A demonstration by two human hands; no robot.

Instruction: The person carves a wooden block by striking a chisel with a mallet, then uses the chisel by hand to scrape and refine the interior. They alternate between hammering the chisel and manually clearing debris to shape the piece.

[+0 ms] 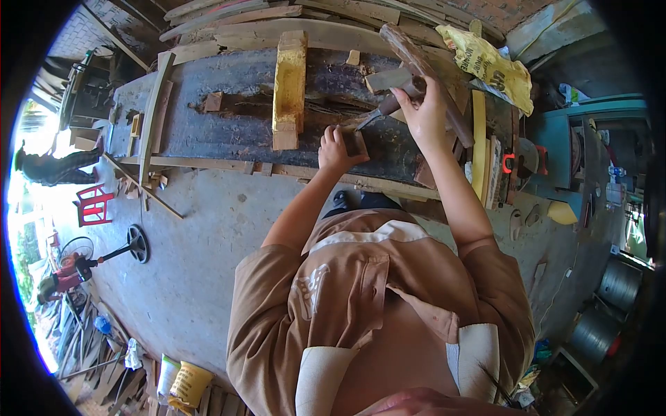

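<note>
A: Starting at the left of the frame, what is showing?

B: A red stool [94,204] is standing on the concrete floor, well apart from the work. Further right, a yellow-painted block [289,83] is lying across the dark tabletop [208,132].

A: And the hands?

B: Just right of that block, the person's left hand [336,149] is pressing on a small wooden piece [356,143] near the tabletop's near edge, fingers curled tight over it. The right hand [427,107], upper middle of the frame, is gripping a chisel [378,112] by its reddish handle. Its fingers are wrapped closed around the handle, and the blade is slanting down-left toward the piece.

A: Which step is that?

B: It is looking like paring or cutting the piece. The tip is sitting at it or just beside it, and contact is hard to tell.

A: What is the next move calling for?

B: Likely a firm pin from the left hand, knuckles clear of the edge, and a controlled push.

A: How is the piece looking?

B: It is small, dark brown and blocky, and the hand is covering much of it. A long wooden stick [409,48] is running behind the right hand, and farther right a yellow sack [494,68] is lying crumpled.
</note>
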